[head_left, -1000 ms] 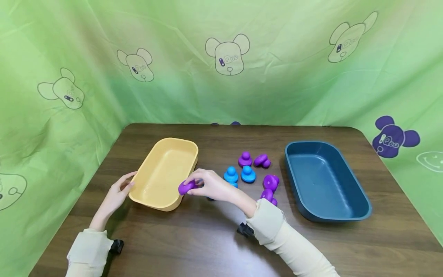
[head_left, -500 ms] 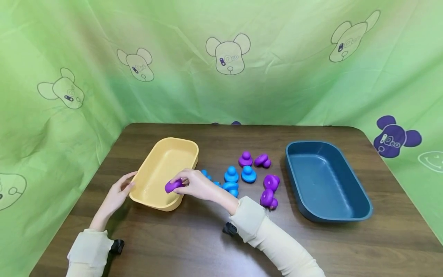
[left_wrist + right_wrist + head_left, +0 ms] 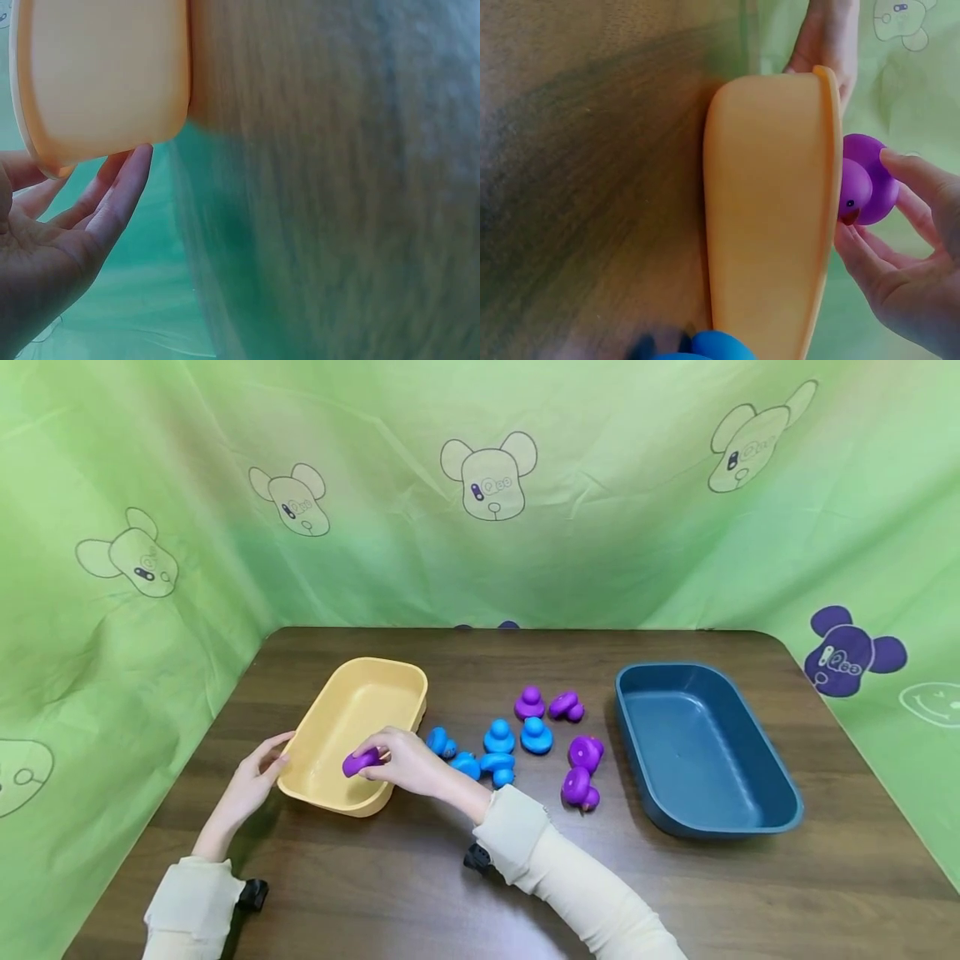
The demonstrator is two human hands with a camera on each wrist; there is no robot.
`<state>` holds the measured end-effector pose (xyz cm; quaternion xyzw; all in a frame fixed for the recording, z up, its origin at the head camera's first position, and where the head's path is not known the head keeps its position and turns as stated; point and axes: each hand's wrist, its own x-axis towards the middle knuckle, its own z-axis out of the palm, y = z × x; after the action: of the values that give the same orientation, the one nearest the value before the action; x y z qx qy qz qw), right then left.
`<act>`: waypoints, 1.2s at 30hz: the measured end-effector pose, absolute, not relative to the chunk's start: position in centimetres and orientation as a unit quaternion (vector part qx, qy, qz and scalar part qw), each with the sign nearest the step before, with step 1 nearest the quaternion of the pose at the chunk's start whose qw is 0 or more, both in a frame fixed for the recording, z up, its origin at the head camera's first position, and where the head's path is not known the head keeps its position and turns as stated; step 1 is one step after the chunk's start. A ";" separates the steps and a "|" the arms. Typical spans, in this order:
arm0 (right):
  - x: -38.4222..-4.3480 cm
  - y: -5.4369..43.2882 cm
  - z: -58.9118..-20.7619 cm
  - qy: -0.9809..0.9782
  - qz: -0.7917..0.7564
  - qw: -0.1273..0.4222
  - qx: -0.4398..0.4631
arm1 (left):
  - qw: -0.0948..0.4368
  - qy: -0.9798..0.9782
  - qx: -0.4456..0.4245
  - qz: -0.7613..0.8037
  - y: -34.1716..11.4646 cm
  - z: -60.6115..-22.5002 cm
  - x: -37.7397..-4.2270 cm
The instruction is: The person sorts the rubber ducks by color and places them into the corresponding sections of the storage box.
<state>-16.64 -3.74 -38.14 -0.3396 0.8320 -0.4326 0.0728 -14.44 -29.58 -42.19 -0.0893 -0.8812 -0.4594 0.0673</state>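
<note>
My right hand (image 3: pixel 401 762) pinches a purple rubber duck (image 3: pixel 362 763) over the near right part of the yellow basin (image 3: pixel 367 693). In the right wrist view, the purple duck (image 3: pixel 866 178) sits just above the basin's rim, its beak and one eye showing between thumb and fingers. At the basin's near left corner, my left hand (image 3: pixel 251 781) holds the edge. The left wrist view has its fingers (image 3: pixel 124 187) against the outer wall of the basin (image 3: pixel 105 75), with part of the thumb hidden at the rim.
Several blue rubber ducks (image 3: pixel 498 737) lie right of the yellow basin, some on their sides. Several purple ducks (image 3: pixel 585 753) are beyond them, near a dark blue basin (image 3: pixel 701 760) at the right. A green printed curtain (image 3: pixel 375 568) surrounds the wooden table (image 3: pixel 337 877).
My right hand has carried the purple duck left, from the yellow basin's right rim to over its inside. Blue ducks behind that hand have come into view. My left hand has stayed put.
</note>
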 end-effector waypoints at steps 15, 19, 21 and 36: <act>-16.7 -3.8 -38.0 0.845 -0.401 0.097 -0.341 | 0.079 -0.856 -0.122 -0.496 -29.9 -42.5 -14.4; -16.5 -3.3 -37.6 0.846 -0.396 0.102 -0.341 | 0.070 -0.877 -0.093 -0.467 -29.6 -42.5 -14.4; -16.5 -2.9 -37.5 0.845 -0.392 0.093 -0.351 | 0.068 -0.877 -0.088 -0.467 -29.6 -42.5 -14.5; -15.8 1.0 -37.0 0.854 -0.352 0.031 -0.382 | 0.063 -0.875 -0.077 -0.473 -29.4 -42.3 -14.3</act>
<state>-15.84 0.98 -37.01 -0.3823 0.8538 -0.3521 0.0311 -14.28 -29.38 -42.28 -0.0769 -0.8752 -0.4734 0.0632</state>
